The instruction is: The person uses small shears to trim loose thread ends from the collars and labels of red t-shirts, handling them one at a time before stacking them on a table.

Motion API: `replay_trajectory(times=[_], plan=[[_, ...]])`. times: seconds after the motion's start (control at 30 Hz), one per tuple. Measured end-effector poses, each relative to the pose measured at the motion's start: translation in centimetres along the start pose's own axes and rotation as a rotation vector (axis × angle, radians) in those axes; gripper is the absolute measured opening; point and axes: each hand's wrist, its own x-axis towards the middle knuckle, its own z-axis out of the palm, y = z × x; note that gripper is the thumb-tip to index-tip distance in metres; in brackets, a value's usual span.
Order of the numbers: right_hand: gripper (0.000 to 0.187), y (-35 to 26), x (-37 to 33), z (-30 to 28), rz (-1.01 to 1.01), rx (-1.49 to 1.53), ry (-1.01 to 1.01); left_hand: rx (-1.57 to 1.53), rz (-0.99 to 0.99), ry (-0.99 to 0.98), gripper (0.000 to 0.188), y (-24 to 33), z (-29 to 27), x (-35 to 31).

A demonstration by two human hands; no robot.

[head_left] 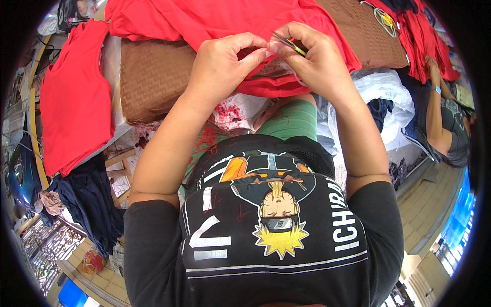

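Note:
My left hand [217, 64] is closed in a pinch, thumb and forefinger meeting over a red garment [174, 23]. Whatever sits between those fingertips is too small to make out. Close against it, my right hand [322, 59] is closed around a pair of thread snips [296, 48] with a yellow-green handle; the dark blades point up and left past the forefinger. The fingertips of both hands nearly touch. Red cloth spreads beyond and below them, and its near edge hangs over my lap.
The garment lies on a brown zigzag-patterned surface [153, 77]. More red garments [76, 97] lie at left, above dark navy cloth [92, 199]. A clear plastic bag [396, 92] is at right. Farther right, another person's arm [434, 112] reaches to red cloth [422, 43].

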Motion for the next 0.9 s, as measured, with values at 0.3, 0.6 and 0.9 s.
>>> replay_trajectory(times=[0.3, 0.6, 0.9], plan=[[0.027, -0.2, 1.0, -4.4, -0.282, -0.238, -0.116, -0.535, -0.035, -0.043, 0.017, -2.2, 0.1, 0.6], [0.020, 0.0, 0.4, -3.9, -0.276, -0.202, -0.238, -0.521, -0.066, -0.058, 0.017, -1.7, -0.4, 0.6], [0.019, -0.5, 0.7, -3.3, -0.287, -0.156, -0.228, -0.552, -0.068, -0.065, 0.018, -1.6, -0.3, 0.6]])
